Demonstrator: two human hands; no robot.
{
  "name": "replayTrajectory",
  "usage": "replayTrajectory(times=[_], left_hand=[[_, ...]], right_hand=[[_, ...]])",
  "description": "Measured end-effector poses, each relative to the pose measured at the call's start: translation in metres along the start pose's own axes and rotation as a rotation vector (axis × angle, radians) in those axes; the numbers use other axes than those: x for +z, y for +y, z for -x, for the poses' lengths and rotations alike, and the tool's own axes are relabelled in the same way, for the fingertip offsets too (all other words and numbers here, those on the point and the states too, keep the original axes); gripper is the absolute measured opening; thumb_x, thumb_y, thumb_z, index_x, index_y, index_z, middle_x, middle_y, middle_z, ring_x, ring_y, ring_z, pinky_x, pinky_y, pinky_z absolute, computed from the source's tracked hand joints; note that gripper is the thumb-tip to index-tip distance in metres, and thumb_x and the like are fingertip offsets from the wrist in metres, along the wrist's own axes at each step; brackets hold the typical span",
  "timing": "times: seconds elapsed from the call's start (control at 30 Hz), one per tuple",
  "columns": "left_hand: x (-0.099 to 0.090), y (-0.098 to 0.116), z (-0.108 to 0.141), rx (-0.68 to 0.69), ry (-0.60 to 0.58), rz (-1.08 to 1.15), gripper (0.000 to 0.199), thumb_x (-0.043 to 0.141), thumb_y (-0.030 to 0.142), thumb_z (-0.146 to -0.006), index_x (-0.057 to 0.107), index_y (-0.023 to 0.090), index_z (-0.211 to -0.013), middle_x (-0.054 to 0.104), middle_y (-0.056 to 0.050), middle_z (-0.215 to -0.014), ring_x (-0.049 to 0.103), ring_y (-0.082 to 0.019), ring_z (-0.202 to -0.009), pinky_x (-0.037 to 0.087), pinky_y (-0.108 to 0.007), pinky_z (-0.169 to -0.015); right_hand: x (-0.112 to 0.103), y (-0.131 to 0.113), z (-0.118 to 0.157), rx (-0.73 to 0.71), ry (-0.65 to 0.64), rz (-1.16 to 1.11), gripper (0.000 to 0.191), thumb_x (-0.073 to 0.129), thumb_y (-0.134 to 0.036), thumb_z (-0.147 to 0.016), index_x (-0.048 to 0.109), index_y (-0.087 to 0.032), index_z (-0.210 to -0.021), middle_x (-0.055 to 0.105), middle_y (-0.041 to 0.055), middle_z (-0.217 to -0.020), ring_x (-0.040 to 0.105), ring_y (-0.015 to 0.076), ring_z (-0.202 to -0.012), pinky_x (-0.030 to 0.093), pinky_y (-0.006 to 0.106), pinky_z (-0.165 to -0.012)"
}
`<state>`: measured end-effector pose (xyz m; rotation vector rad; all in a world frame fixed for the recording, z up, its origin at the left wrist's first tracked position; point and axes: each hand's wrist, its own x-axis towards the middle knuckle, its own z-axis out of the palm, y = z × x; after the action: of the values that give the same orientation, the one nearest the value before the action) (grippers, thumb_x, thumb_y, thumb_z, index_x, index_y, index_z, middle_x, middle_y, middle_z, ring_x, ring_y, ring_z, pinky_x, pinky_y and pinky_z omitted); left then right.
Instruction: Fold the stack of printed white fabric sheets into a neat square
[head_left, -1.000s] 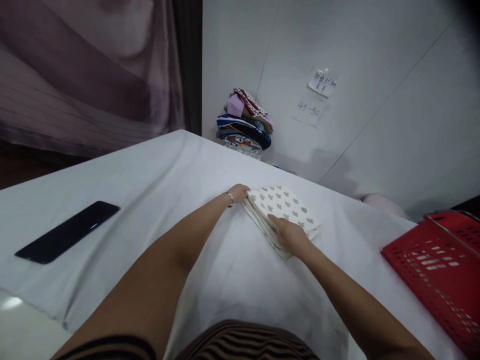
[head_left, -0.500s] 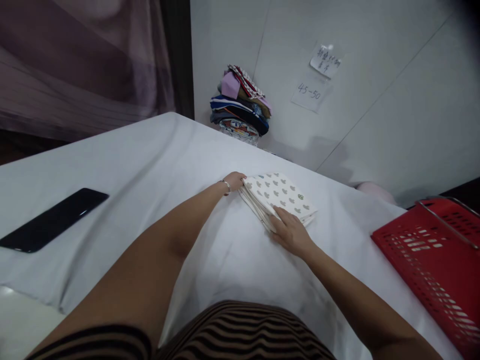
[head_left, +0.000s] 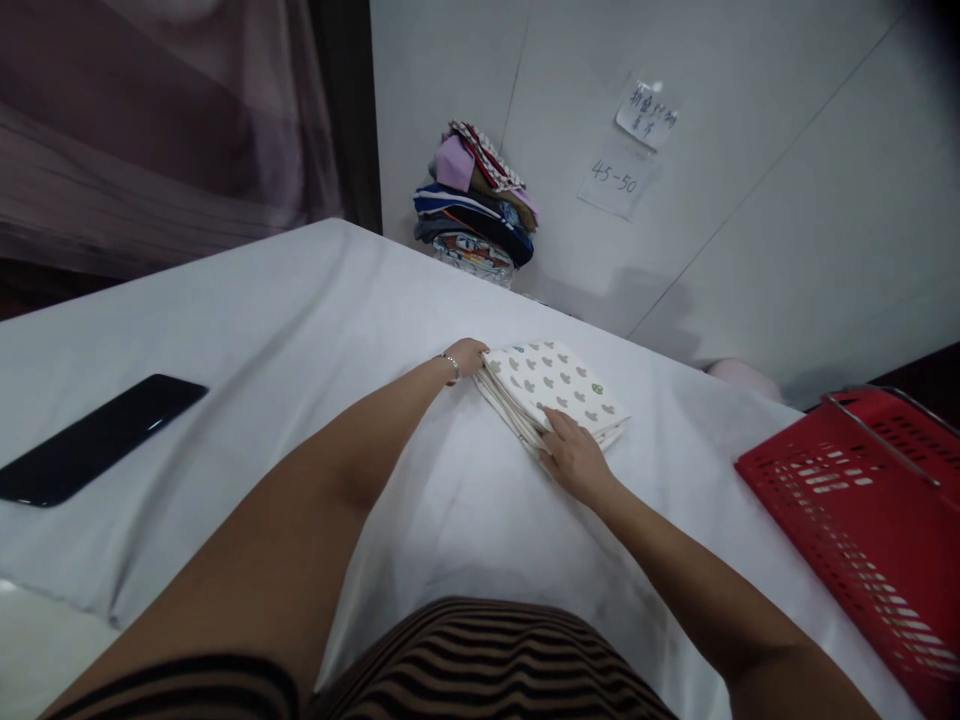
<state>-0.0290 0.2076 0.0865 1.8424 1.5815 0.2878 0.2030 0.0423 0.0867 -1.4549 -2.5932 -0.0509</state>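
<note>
A folded white cloth (head_left: 559, 378) with a grey printed pattern and a few coloured motifs lies on the white table cover (head_left: 420, 300), its layers showing along the near left edge. My left hand (head_left: 469, 357), with a bracelet at the wrist, pinches the cloth's left corner. At the near edge, my right hand (head_left: 576, 455) grips the layers, its index finger on top and the thumb side at the fold. The undersides of both hands are hidden.
A black phone-like slab (head_left: 97, 440) lies at the left. On the right stands a red perforated basket (head_left: 847, 510) with a metal handle. Beyond the far edge is a stack of folded clothes (head_left: 480, 200) by the wall, with paper notes (head_left: 611, 182) stuck on it.
The whole view has shifted slightly. Both hands stay at the same places on the folded cloth, and the right fingers have moved only a little.
</note>
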Motion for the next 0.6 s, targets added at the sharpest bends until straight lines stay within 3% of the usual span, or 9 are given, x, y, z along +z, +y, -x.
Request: replayTrajectory(times=[0.2,0.33,0.47,0.6], left_hand=[[0.001,-0.002,-0.004,0.043,0.006,-0.070,0.036,0.048,0.025,-0.073,0.063,0.027,-0.106,0.063,-0.006,-0.100,0.059,-0.018,-0.064,0.047,-0.027,-0.051],[0.005,-0.007,-0.006,0.081,0.021,-0.073,0.037,0.047,0.023,-0.074,0.062,0.029,-0.107,0.062,-0.005,-0.105,0.060,-0.018,-0.069,0.048,-0.025,-0.053],[0.010,-0.016,-0.012,0.166,0.068,-0.070,0.036,0.048,0.022,-0.073,0.063,0.028,-0.105,0.064,-0.001,-0.104,0.059,-0.016,-0.083,0.049,-0.021,-0.067],[0.013,-0.020,-0.016,0.190,0.089,-0.085,0.033,0.050,0.026,-0.073,0.064,0.028,-0.103,0.064,0.000,-0.104,0.058,-0.016,-0.089,0.048,-0.022,-0.075]], right_hand=[[-0.021,0.013,-0.001,-0.081,-0.046,-0.293,0.023,0.045,-0.031,-0.087,0.064,-0.021,-0.096,0.036,0.0056,-0.138,0.037,0.0227,-0.124,0.040,0.034,-0.096],[-0.009,0.008,0.004,-0.100,-0.023,-0.230,0.020,0.046,-0.029,-0.086,0.064,-0.019,-0.091,0.041,0.0092,-0.134,0.041,0.0233,-0.120,0.042,0.036,-0.092],[0.010,-0.001,0.009,-0.125,0.014,-0.075,0.016,0.049,-0.026,-0.084,0.062,-0.018,-0.081,0.047,0.0133,-0.128,0.047,0.0269,-0.112,0.044,0.042,-0.084],[0.005,-0.009,0.008,-0.111,-0.004,-0.036,0.019,0.052,-0.033,-0.083,0.062,-0.016,-0.086,0.047,0.0162,-0.128,0.047,0.0296,-0.112,0.044,0.044,-0.085]])
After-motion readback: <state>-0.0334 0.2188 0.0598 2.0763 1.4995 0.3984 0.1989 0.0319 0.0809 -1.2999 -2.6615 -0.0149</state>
